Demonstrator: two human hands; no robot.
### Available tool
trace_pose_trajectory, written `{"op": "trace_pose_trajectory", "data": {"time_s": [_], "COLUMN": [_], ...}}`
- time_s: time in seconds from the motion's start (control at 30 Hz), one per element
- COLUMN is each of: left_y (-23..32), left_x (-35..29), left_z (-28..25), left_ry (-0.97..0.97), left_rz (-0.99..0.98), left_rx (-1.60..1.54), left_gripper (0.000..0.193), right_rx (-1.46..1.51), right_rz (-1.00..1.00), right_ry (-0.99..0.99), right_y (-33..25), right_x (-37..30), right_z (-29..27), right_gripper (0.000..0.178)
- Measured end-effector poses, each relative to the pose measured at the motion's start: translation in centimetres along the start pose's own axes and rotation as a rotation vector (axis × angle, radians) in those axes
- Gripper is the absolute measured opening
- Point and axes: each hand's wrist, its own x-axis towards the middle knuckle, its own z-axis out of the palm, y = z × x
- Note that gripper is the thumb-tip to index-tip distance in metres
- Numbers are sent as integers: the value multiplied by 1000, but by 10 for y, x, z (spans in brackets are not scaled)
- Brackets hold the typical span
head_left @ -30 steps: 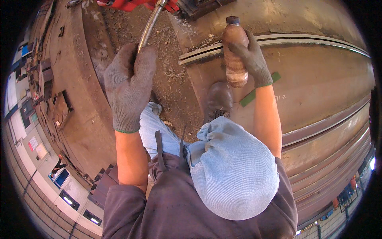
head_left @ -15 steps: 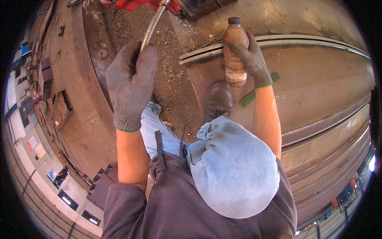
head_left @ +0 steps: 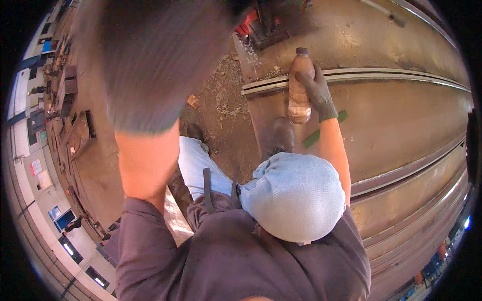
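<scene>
My right hand [head_left: 317,94], in a grey knit glove, is wrapped round a clear plastic bottle [head_left: 299,100]. The bottle stands upright in the grip, has a dark cap, and is filled with brownish liquid or reflects the brown around it. Close to the camera, my left hand [head_left: 155,55] is raised, large and smeared by motion, in the same kind of glove. Its fingers run into the dark top edge, so whatever it may hold is hidden.
Large brown steel beams [head_left: 401,115] lie along the right side, with a green strip [head_left: 312,138] on one. Red and dark equipment [head_left: 248,25] sits at the top. Littered ground [head_left: 226,115] lies between my legs and the beams; steel pieces [head_left: 83,130] are at left.
My left hand has risen toward the camera and blurred; the metal rod seen in it before is out of sight. My right hand still holds the bottle, slightly lower in view.
</scene>
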Motion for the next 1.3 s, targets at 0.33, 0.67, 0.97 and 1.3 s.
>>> {"op": "trace_pose_trajectory", "data": {"time_s": [0.33,0.67,0.97,1.3], "left_y": [-19,-21,-18,-12], "left_x": [59,49,46,38], "left_z": [8,0,9,11], "left_ry": [-214,-248,-288,-303], "left_rz": [-116,-131,-112,-141], "left_rx": [573,649,660,675], "left_gripper": [44,42,41,39], "right_rx": [33,10,-50,-191], "right_rz": [-16,-11,44,-31], "right_ry": [-35,-22,-189,-274], "right_y": [19,9,-2,-6], "right_x": [2,-4,-29,-52], "right_z": [-8,0,27,19], "right_gripper": [88,85,86,83]}}
